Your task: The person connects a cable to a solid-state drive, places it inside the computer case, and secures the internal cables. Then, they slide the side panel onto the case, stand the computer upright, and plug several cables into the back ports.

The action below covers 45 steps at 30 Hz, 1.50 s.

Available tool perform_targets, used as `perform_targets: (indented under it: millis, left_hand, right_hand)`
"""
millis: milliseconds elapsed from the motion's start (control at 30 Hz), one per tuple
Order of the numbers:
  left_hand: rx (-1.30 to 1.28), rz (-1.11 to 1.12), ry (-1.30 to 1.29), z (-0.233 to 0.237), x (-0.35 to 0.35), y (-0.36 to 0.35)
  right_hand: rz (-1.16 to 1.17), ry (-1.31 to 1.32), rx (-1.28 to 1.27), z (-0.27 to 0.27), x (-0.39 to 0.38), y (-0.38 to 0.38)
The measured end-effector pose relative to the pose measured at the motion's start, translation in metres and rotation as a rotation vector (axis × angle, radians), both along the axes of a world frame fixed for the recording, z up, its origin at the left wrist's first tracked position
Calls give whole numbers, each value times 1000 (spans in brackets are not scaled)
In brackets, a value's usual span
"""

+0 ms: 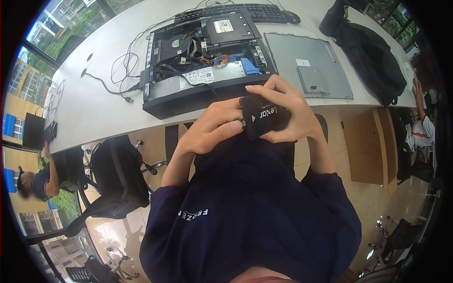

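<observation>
White desk (94, 108) carries 1 opened computer (203, 70) at 12 o'clock; we find left hand (212, 128) and right hand (291, 106) fingers clasped round the Lexar drive (264, 115).

On the far white table (94, 108) we see an opened desktop computer (203, 61), its grey side panel (306, 66) lying just to the right. A keyboard (226, 12) and mouse (292, 18) sit beyond it, loose cables (125, 66) trail off left, and a black backpack (368, 52) rests at the far right. Near left we see a black office chair (118, 174)
</observation>
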<state>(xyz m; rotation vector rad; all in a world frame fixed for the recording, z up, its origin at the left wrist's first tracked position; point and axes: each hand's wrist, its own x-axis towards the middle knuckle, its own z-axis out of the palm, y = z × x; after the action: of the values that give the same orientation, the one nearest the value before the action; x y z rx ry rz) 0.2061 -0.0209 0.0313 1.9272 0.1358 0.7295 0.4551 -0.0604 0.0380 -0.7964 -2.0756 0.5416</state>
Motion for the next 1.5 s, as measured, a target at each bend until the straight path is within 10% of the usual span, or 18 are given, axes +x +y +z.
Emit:
perform_targets:
  millis: [1333,1500]
  left_hand:
    - [23,3,88,-3,-5,4]
    - [138,221,-146,-6,0,-12]
  right_hand:
    - [-48,-56,44,5,3,-4]
    - [36,408,-257,-3,2,-5]
